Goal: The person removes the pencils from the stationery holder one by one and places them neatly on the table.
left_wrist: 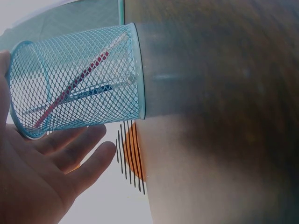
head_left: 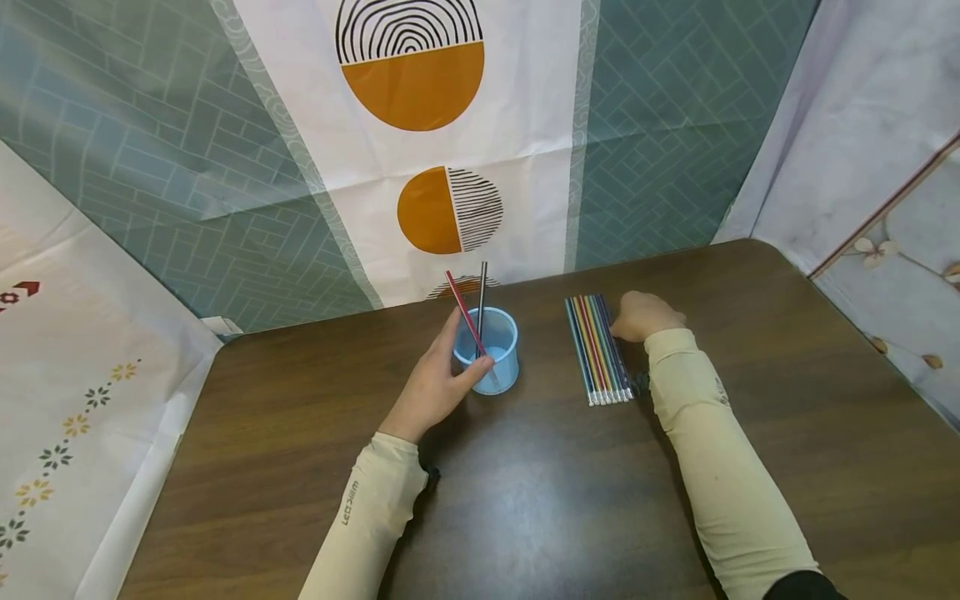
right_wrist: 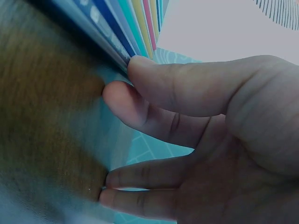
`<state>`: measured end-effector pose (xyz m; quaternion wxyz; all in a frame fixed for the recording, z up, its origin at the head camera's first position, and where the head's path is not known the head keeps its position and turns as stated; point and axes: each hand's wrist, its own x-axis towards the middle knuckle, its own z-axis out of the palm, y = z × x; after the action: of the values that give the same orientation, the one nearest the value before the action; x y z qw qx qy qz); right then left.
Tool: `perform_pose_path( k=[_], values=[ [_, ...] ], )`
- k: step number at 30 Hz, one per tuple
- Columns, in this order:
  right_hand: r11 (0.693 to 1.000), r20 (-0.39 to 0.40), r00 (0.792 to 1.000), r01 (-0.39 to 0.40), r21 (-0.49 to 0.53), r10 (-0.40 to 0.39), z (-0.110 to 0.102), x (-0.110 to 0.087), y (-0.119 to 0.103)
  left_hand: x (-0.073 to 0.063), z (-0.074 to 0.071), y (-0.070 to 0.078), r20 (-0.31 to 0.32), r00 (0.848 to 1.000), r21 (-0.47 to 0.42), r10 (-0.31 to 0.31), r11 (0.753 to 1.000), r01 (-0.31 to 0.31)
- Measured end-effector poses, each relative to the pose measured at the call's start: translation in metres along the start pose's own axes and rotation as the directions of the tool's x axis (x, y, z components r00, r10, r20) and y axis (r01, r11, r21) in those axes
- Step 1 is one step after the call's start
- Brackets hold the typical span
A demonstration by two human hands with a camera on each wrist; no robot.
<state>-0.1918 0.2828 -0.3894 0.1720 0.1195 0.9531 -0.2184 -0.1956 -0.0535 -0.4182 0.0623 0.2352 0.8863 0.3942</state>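
A light-blue mesh pencil cup [head_left: 504,367] stands upright on the table, with a red pencil [head_left: 462,306] and a dark pencil [head_left: 482,292] leaning in it. My left hand [head_left: 431,383] holds the cup from its left side, thumb at the near rim and fingers round the far side. To the right lies a flat row of colored pencils [head_left: 597,350], silver ends towards me. At the row's right edge my right hand [head_left: 645,317] pinches the outermost dark pencil [right_wrist: 110,39] between thumb and index finger. The other fingertips touch the tabletop.
The brown wooden table [head_left: 300,500] ends at a back edge close behind the cup and pencils. Behind it hangs a patterned cloth [head_left: 525,208] with orange and striped circles. White printed cloths hang at both sides.
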Motion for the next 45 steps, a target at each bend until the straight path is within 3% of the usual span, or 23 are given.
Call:
perform_pose_path(
  k=[23, 31, 35, 39, 43, 45],
  values=[
    [1.000, -0.009, 1.000, 0.026, 0.012, -0.026, -0.001, 0.003, -0.002, 0.001, -0.003, 0.000, -0.008, 1.000, -0.001, 0.005, 1.000, -0.005],
    [0.995, 0.017, 0.995, 0.097, 0.007, -0.097, -0.004, 0.007, 0.004, 0.001, -0.002, 0.000, -0.008, 1.000, -0.001, -0.004, 1.000, 0.004],
    [0.986, -0.038, 0.987, 0.158, 0.057, -0.156, -0.010, 0.008, 0.011, 0.000, -0.002, 0.000, -0.002, 1.000, -0.005, -0.010, 1.000, 0.010],
    [0.948, -0.214, 0.955, 0.248, 0.199, -0.205, -0.020, -0.002, 0.010, 0.001, -0.002, 0.001, 0.000, 1.000, -0.001, -0.007, 1.000, 0.007],
    [0.867, -0.400, 0.887, 0.373, 0.331, -0.229, -0.025, -0.014, -0.004, 0.001, -0.002, 0.001, 0.004, 1.000, 0.005, -0.002, 1.000, 0.002],
    [0.826, -0.449, 0.861, 0.424, 0.371, -0.240, -0.024, -0.017, -0.014, 0.001, -0.001, 0.001, 0.005, 1.000, 0.007, -0.005, 1.000, 0.005]
  ],
)
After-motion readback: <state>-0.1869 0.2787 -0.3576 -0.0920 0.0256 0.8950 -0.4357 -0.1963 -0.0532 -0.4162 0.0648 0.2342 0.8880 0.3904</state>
